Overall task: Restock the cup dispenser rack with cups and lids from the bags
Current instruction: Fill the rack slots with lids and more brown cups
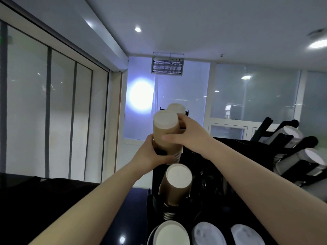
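Gripping kraft cup stack point(166, 131), both hands: left hand point(150, 154) low, right hand point(191, 133) mid; near-upright, bases up.

four cup stacks point(166, 131), two lid stacks point(207, 233)

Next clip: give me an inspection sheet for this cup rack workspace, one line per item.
Surface: dark counter, dimly lit.
Job's things: brown cup stack held over black rack; second stack below; third behind; lids at bottom.
Clutter: second rack with lids at right.
Hands: left hand grips stack's lower end; right hand grips its middle.
Cables: nothing seen.
Surroundings: glass partitions, ceiling lights, insect lamp.
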Motion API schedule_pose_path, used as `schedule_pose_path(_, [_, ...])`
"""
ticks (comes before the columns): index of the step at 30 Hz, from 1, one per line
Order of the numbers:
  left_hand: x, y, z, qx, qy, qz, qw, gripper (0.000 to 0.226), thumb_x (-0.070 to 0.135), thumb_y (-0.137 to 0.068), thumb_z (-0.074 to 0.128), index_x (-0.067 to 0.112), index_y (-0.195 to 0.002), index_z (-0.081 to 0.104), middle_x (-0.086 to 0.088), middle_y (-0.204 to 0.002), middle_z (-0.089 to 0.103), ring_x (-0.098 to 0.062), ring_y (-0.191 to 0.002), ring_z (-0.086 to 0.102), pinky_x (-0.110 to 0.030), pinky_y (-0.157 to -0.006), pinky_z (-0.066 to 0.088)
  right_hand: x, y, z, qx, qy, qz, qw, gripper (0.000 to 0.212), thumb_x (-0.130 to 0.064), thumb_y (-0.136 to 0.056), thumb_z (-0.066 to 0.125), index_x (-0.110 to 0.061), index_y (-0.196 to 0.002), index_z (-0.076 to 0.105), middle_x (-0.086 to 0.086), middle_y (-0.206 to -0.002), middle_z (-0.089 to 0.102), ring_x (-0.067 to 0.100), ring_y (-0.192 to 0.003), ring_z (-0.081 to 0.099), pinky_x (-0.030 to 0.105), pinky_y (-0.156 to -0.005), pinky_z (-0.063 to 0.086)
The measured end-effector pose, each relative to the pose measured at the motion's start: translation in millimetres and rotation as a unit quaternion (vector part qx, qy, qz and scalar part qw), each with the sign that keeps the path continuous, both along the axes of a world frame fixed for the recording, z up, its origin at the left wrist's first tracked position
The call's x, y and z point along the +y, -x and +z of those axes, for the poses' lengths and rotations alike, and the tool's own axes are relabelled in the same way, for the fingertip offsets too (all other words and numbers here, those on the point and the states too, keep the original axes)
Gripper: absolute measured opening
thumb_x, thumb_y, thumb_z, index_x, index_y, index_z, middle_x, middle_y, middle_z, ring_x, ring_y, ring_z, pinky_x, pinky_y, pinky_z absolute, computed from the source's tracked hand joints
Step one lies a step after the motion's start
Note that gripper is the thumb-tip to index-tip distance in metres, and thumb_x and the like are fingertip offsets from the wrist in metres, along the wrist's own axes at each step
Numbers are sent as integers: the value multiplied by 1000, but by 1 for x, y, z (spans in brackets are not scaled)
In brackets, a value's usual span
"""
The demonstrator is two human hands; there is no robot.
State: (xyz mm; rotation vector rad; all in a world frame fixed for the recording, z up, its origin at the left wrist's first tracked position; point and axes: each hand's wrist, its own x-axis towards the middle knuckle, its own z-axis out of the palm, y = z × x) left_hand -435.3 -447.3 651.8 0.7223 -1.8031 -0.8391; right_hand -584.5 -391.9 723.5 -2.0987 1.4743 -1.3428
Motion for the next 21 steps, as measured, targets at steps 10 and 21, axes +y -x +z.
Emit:
schedule_pose_path(10, [-10,16,-26,97,-2,33,995,89,36,-48,81,36,-127,40,20,-111,61,-1,-99,63,-34,-89,53,-12,-23,0,41,67,-109,991,82,-42,-55,87,-38,-124,43,-18,-106,56,4,-93,54,9,-62,36])
schedule_pose_path(21, [-10,18,-39,108,-9,49,993,68,54,-53,81,44,-113,50,22,-106,66,-4,-98,64,-43,-88,52,-16,-24,-5,-22,72,-114,991,72,-44,-47,87,-34,-111,55,-17,-104,63,7,-97,60,26,-81,49])
